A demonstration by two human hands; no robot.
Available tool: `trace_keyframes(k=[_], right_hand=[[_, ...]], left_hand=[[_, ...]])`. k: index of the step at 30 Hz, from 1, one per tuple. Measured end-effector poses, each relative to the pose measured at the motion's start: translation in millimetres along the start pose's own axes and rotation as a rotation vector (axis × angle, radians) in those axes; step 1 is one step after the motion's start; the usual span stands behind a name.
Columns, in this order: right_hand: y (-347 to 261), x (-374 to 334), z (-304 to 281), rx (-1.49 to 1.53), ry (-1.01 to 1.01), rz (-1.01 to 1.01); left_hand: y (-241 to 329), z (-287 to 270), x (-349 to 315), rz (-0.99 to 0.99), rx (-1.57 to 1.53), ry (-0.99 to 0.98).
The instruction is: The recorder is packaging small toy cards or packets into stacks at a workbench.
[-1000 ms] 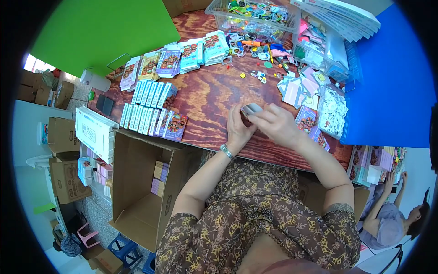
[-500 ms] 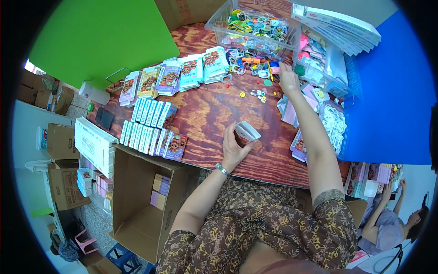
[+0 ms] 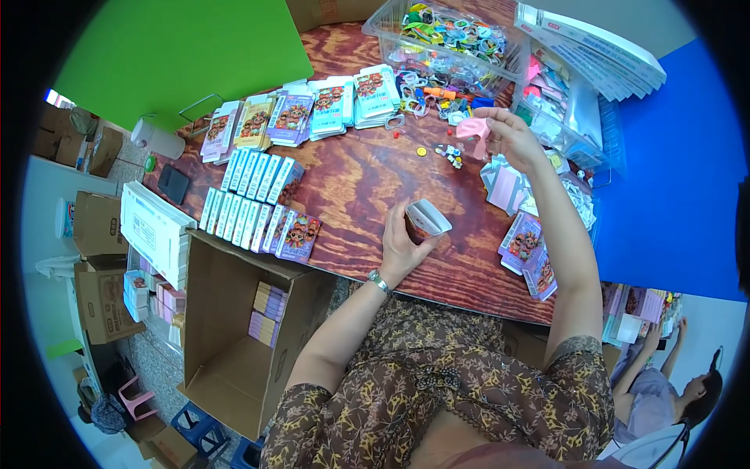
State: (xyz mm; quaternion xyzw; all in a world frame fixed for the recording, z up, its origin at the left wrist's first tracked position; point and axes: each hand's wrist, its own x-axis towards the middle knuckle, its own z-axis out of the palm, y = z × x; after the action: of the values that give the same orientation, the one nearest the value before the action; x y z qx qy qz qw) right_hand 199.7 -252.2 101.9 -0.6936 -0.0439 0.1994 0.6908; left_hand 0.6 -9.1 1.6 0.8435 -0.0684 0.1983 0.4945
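Fingers of a bare left hand (image 3: pixel 404 248) curl around a small white-lined, printed cardboard box (image 3: pixel 428 220), its open end facing up, over a red-brown wood-grained tabletop (image 3: pixel 351 187); whether its base touches the surface is unclear. Beyond and to the right, fingers of the right hand (image 3: pixel 512 141) hold a glossy pink, thin, floppy piece (image 3: pixel 472 131). Just past those fingers stands a clear plastic bin (image 3: pixel 383 39) of multicoloured trinkets. A small yellow disc (image 3: pixel 421 152) lies left of the pink piece, while pale paper cards (image 3: pixel 506 190) lie on the near side of the right fingers. Left of the left fingers, white-and-purple cardboard boxes (image 3: pixel 242 225) stand in two rows.
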Motion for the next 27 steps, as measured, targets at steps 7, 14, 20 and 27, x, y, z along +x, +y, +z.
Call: trace_keyframes(k=[7,14,20,27], right_hand=[[17,-22,32,0.025,-0.186,0.110],[40,-21,31,-0.312,-0.188,0.173],[52,-21,49,-0.790,-0.381,0.018],[78,-34,73,-1.215,-0.365,-0.577]], left_hand=[[-5,2,-5,-0.025,-0.044,-0.041],[-4,1,-5,-0.033,-0.051,-0.040],[-6,2,-4,-0.044,-0.050,-0.031],[3,0,0,-0.056,-0.055,-0.036]])
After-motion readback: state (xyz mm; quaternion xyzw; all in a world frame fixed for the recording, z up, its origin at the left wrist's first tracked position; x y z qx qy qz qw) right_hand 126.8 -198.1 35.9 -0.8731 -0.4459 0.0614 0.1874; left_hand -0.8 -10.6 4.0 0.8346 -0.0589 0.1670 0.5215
